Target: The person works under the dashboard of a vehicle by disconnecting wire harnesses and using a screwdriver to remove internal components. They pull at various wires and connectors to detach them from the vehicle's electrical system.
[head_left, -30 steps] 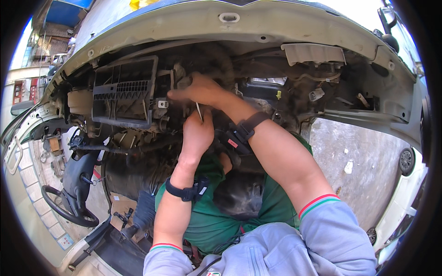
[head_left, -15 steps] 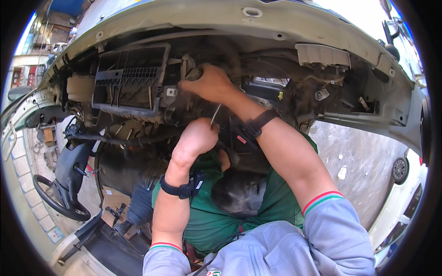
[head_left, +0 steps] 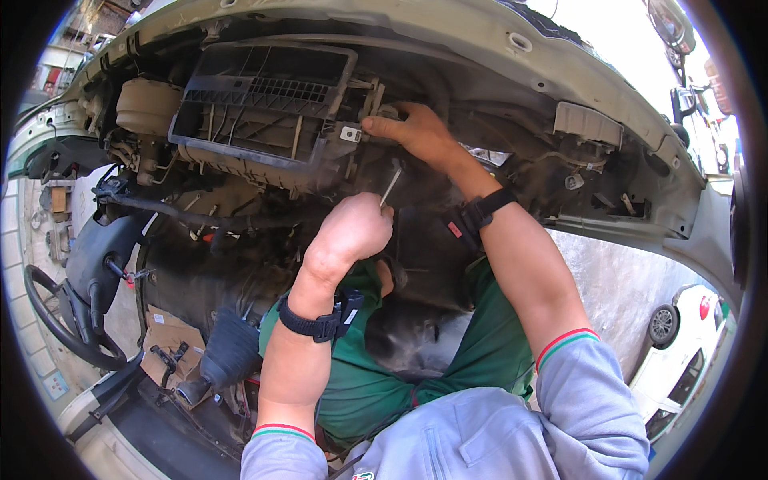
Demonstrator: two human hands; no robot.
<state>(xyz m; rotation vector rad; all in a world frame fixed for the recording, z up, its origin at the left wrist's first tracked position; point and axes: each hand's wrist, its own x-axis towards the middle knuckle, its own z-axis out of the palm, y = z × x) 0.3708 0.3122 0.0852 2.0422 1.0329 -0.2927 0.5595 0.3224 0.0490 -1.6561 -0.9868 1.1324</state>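
Observation:
My left hand is closed round a slim metal tool. Its thin shaft points up and away from my fist; the handle end is hidden in my palm, so I cannot tell its exact kind. Farther off, my right hand is bent round a small greyish part at the right end of a black plastic housing. The thumb lies near a pale metal tab with a hole. My other right fingers reach behind and are partly hidden.
The stripped dashboard area of a vehicle surrounds my hands, under a beige body panel. A tan reservoir is at the left. Lower left are a steering wheel, a gear lever boot and cardboard. A white car stands right.
The view has shifted, so the housing appears farther right and higher. More of the tool's shaft shows above my left fist. My right hand remains at the housing's right end.

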